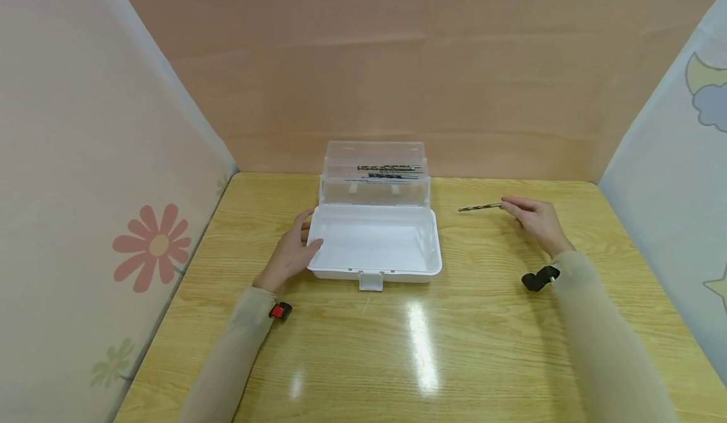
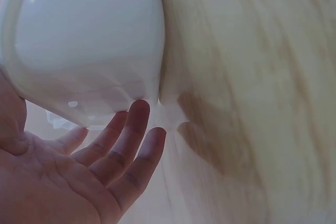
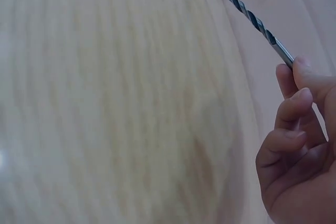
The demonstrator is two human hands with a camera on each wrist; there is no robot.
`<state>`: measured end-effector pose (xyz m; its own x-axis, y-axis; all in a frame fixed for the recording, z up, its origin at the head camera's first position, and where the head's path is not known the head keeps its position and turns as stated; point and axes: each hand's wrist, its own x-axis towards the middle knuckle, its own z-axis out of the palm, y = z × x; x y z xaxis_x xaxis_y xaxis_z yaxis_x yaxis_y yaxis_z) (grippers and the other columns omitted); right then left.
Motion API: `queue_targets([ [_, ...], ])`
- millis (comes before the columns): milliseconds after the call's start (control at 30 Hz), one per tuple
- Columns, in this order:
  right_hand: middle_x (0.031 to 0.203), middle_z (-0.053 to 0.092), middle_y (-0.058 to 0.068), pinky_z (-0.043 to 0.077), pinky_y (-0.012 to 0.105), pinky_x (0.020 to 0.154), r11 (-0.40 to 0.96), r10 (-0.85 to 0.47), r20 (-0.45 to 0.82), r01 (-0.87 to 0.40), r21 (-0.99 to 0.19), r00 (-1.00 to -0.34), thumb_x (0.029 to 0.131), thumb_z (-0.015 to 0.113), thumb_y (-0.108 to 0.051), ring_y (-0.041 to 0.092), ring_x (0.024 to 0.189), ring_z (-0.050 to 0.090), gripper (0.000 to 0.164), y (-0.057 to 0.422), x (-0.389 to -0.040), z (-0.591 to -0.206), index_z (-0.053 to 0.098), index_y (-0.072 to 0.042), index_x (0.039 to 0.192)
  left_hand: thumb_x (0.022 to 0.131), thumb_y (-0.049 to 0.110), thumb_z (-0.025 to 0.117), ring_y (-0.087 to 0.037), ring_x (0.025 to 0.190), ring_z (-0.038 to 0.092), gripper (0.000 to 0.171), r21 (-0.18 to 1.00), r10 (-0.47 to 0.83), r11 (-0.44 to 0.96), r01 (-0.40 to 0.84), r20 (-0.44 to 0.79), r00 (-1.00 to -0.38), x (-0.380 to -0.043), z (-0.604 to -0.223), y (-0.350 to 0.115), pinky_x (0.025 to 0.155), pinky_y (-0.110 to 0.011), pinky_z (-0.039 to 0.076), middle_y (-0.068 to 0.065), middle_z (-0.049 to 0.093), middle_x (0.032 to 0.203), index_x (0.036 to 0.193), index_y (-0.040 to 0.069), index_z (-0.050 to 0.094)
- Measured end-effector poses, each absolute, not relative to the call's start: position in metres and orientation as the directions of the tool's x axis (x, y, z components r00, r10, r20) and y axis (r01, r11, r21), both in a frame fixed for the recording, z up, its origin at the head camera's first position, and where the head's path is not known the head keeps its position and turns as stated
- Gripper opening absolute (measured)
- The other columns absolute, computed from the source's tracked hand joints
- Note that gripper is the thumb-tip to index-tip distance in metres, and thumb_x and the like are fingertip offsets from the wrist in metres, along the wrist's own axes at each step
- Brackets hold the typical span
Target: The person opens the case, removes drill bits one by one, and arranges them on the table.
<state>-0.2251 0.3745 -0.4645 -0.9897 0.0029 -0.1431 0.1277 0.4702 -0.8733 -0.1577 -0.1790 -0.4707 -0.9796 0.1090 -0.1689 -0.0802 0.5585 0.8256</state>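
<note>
A white plastic storage box stands on the table with its clear lid raised at the back. Several drill bits lie in the lid section. My left hand holds the box's left wall, its thumb over the rim and its fingers along the outer side. In the left wrist view, the fingers are spread and gently bent beside the white wall. To the right of the box, my right hand pinches a drill bit by its plain shank. The fluted end points away from the fingers, toward the box.
The wood-grain table meets a tan backdrop behind the box. A patterned panel stands on either side. A clear latch hangs at the box's front. Black wrist devices are worn on both sleeves.
</note>
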Motion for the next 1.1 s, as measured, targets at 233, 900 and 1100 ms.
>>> queue_targets([
  [233, 0.080, 0.067, -0.015, 0.042, 0.028, 0.054, 0.448, 0.057, -0.209, 0.212, -0.869, -0.976, 0.106, 0.065, -0.044, 0.009, 0.063, 0.051, 0.067, 0.384, -0.218, -0.476, 0.052, -0.002, 0.156, 0.106, 0.026, 0.063, -0.040, 0.138, 0.058, 0.077, 0.830, 0.112, 0.552, -0.074, -0.162, -0.980, -0.158, -0.469, -0.179, 0.107, -0.056, 0.054, -0.020, 0.046, 0.160, 0.170, 0.023, 0.021],
  [900, 0.137, 0.068, 0.027, 0.054, 0.052, 0.101, 0.718, 0.068, -0.107, 0.123, -0.685, -0.992, 0.108, 0.056, -0.052, 0.042, 0.122, 0.065, 0.061, 0.388, -0.224, -0.487, 0.066, -0.003, 0.142, 0.105, 0.025, 0.063, -0.040, 0.137, 0.059, 0.077, 0.831, 0.129, 0.554, -0.056, -0.152, -0.980, -0.157, -0.472, -0.182, 0.106, -0.056, 0.055, -0.020, 0.048, 0.159, 0.170, 0.023, 0.021],
  [1100, 0.145, 0.058, 0.036, 0.036, 0.073, 0.114, 0.778, 0.021, -0.072, 0.061, -0.625, -0.997, 0.111, 0.055, -0.044, 0.059, 0.141, 0.045, 0.055, 0.389, -0.227, -0.487, 0.068, 0.004, 0.136, 0.105, 0.026, 0.064, -0.039, 0.138, 0.059, 0.077, 0.832, 0.127, 0.550, -0.063, -0.159, -0.979, -0.158, -0.472, -0.181, 0.106, -0.056, 0.055, -0.019, 0.048, 0.159, 0.169, 0.024, 0.021],
])
